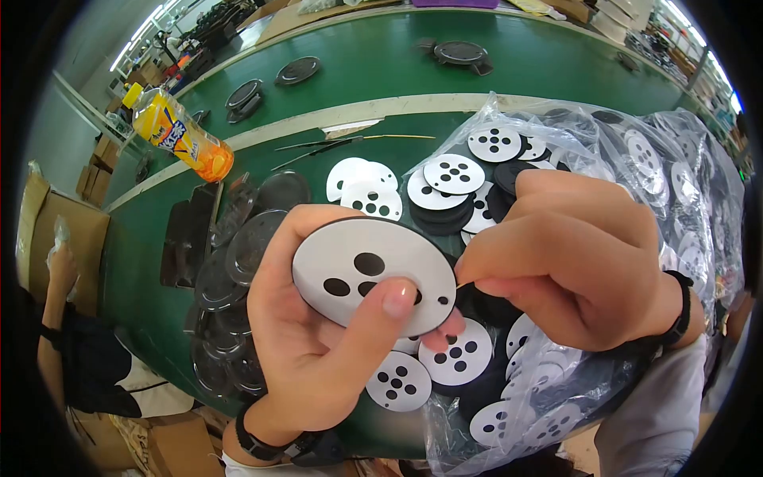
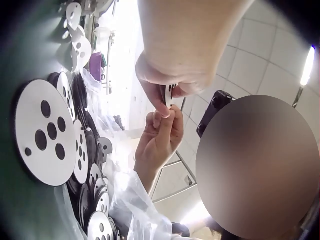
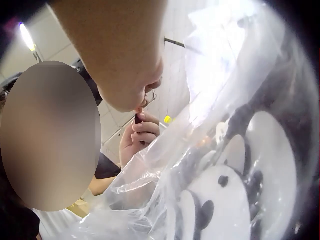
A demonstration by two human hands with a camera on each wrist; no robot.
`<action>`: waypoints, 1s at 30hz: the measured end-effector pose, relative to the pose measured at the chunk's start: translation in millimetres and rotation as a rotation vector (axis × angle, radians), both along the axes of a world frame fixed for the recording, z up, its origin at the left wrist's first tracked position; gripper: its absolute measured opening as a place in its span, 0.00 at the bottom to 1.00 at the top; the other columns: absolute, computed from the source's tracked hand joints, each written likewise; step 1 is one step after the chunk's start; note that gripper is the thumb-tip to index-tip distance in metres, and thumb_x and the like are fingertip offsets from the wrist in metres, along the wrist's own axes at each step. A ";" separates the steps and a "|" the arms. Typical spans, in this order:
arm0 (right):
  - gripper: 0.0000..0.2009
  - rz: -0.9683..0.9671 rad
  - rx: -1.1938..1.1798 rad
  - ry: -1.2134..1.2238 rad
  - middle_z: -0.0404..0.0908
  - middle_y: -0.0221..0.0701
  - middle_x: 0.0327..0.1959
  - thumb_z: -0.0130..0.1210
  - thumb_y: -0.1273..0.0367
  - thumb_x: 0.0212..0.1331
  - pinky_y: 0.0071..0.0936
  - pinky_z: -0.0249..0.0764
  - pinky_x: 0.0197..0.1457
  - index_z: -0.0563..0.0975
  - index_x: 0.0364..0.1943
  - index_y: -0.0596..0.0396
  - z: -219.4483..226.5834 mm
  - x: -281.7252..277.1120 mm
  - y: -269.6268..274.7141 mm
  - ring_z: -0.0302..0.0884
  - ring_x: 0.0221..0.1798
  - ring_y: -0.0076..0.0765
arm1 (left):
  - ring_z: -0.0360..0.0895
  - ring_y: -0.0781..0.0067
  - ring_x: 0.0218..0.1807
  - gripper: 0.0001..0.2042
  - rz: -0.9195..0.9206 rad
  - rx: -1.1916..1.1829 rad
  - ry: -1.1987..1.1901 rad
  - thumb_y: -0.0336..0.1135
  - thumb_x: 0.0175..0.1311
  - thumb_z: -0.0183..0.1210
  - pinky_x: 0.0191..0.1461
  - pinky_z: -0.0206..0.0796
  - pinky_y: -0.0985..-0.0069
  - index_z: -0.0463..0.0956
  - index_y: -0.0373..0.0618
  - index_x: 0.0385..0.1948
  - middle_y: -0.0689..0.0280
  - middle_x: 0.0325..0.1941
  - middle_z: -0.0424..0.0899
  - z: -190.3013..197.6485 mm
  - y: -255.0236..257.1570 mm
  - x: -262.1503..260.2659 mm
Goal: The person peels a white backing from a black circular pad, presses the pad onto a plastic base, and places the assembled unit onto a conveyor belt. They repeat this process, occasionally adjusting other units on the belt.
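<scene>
My left hand (image 1: 334, 342) holds up a round white pad (image 1: 334, 246) with black holes and a dark rim. Its thumb presses on the white face, and the other fingers are behind. Thumb and forefinger of my right hand (image 1: 580, 262) pinch together right at the pad's right edge. Between those fingertips a thin yellowish sliver (image 1: 466, 285) shows; I cannot tell what it is. In the left wrist view the held pad (image 2: 168, 94) appears edge-on, with the right hand (image 2: 159, 140) at its lower end. More such pads (image 1: 453, 351) lie below the hands.
Clear plastic bagging (image 1: 675, 199) with many pads spreads over the right side. Dark clear-rimmed round parts (image 1: 218, 282) are heaped at left, near an orange drink bottle (image 1: 183, 131). Tweezers (image 1: 318, 147) lie behind on the green table (image 1: 270, 163). Another person's hand (image 1: 62, 266) shows far left.
</scene>
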State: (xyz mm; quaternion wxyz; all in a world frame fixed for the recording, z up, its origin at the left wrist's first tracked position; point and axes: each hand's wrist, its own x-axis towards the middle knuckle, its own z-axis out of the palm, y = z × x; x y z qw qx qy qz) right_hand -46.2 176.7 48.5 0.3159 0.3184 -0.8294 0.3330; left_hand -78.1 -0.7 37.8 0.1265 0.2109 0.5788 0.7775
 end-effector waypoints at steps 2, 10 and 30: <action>0.06 -0.006 -0.002 -0.001 0.71 0.30 0.15 0.59 0.78 0.40 0.24 0.55 0.16 0.77 0.26 0.58 -0.6 -0.3 -0.2 0.60 0.13 0.30 | 0.75 0.65 0.19 0.16 0.028 0.000 0.031 0.33 0.56 0.54 0.16 0.66 0.77 0.60 0.34 0.39 0.55 0.25 0.73 -1.5 2.7 1.7; 0.06 0.054 -0.016 -0.161 0.74 0.32 0.23 0.56 0.80 0.47 0.18 0.61 0.17 0.74 0.31 0.63 -2.4 1.0 2.9 0.67 0.17 0.25 | 0.74 0.70 0.26 0.14 0.089 -0.103 0.332 0.33 0.59 0.53 0.21 0.68 0.77 0.60 0.35 0.39 0.60 0.30 0.72 -14.5 -0.8 0.5; 0.14 -0.168 0.304 0.657 0.64 0.24 0.14 0.60 0.73 0.30 0.22 0.44 0.15 0.67 0.24 0.57 -17.6 -7.1 -8.0 0.53 0.14 0.24 | 0.71 0.81 0.26 0.16 -0.043 -0.076 0.155 0.35 0.69 0.37 0.31 0.64 0.84 0.69 0.30 0.37 0.63 0.28 0.77 -22.7 0.6 15.8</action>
